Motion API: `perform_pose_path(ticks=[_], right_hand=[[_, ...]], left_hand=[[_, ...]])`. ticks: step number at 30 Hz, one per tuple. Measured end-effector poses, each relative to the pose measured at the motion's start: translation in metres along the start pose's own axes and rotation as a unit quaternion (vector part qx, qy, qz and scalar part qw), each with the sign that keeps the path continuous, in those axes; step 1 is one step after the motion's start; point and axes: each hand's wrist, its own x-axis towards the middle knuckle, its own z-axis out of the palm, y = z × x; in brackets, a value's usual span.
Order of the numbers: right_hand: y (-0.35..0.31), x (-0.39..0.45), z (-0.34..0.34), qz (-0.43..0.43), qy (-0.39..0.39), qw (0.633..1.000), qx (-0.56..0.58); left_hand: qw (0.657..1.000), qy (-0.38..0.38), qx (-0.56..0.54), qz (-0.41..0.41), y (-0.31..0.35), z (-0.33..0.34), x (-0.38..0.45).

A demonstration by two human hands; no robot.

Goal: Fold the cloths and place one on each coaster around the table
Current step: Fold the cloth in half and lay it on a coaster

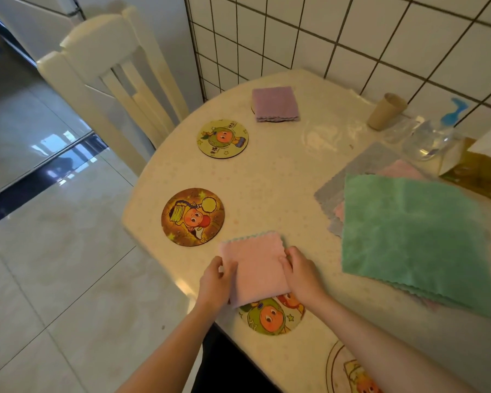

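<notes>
A folded pink cloth [255,268] is held near the table's front edge, its near end over a cartoon coaster [272,317]. My left hand [214,282] grips its left side and my right hand [302,275] grips its right side. A brown round coaster [192,217] lies just left of the cloth, and a yellow-green coaster [222,139] lies farther back. A folded purple cloth [275,103] covers a coaster at the far side. A pile of flat cloths, green [417,236] on top, lies at the right. Another coaster [357,375] shows at the bottom edge.
A cream chair [111,69] stands at the table's far left. By the tiled wall at the right are a beige cup [386,110], a clear pump bottle [431,137] and a tissue box [479,171]. Glossy floor tiles lie to the left.
</notes>
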Motion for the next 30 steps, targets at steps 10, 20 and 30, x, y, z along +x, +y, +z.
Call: perform_pose_path(ticks=[10,20,30], right_hand=[[-0.012,0.014,0.005,0.066,0.032,0.992,-0.102],[-0.030,0.022,-0.010,-0.093,0.009,0.975,-0.203],[-0.033,0.036,-0.019,-0.140,-0.103,0.962,-0.212]], left_hand=[[0.992,0.110,0.040,-0.043,-0.001,0.006,0.011],[0.983,0.132,0.116,-0.058,-0.010,-0.004,0.002],[0.989,0.054,-0.061,-0.127,0.010,0.005,0.002]])
